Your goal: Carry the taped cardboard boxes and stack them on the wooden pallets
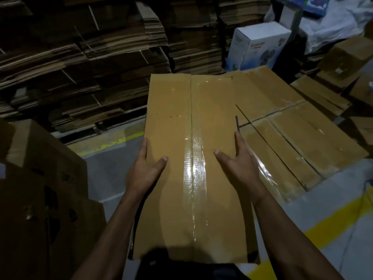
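Two hands on one taped cardboard box (193, 158), held out in front of me above the floor (113, 170). Left hand (144, 171) clamps its 9 o'clock edge, thumb on top, fingers round the side. Right hand (241, 161) does the same at the 3 o'clock edge. More taped boxes (292, 136) lie flat at 2 o'clock. Flattened cardboard stacks (80, 63) at 11 o'clock.

One camera only, worn on the head. Looks forward and down, very close to the taped box (191, 158) and both arms. Wide view, reaching the floor (105, 174) and far cardboard stacks (80, 67).
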{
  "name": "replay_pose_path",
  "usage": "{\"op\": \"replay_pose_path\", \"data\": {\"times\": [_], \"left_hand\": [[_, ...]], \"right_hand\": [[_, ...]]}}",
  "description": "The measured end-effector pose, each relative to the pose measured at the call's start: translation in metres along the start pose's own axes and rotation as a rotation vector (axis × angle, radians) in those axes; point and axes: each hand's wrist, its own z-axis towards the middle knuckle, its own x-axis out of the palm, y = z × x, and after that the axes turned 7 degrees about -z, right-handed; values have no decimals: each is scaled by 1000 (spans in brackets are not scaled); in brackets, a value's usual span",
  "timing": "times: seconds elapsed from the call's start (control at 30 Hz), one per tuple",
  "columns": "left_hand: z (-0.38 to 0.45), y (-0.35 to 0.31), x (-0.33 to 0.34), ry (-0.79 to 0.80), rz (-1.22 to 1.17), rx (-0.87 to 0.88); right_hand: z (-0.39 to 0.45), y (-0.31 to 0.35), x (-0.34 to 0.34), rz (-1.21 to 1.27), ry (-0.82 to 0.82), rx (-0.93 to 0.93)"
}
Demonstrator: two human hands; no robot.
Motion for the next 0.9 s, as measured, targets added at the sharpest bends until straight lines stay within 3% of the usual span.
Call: {"op": "replay_pose_path", "data": {"times": [0.33, 0.63, 0.9], "left_hand": [[90, -7, -30, -21, -86, 21], [235, -18, -17, -27, -33, -30], [339, -48, -2, -9, -44, -68]], "right_hand": [[81, 61, 38, -2, 26, -10], [219, 90, 84, -48, 62, 49], [317, 126, 87, -91, 92, 117]]}}
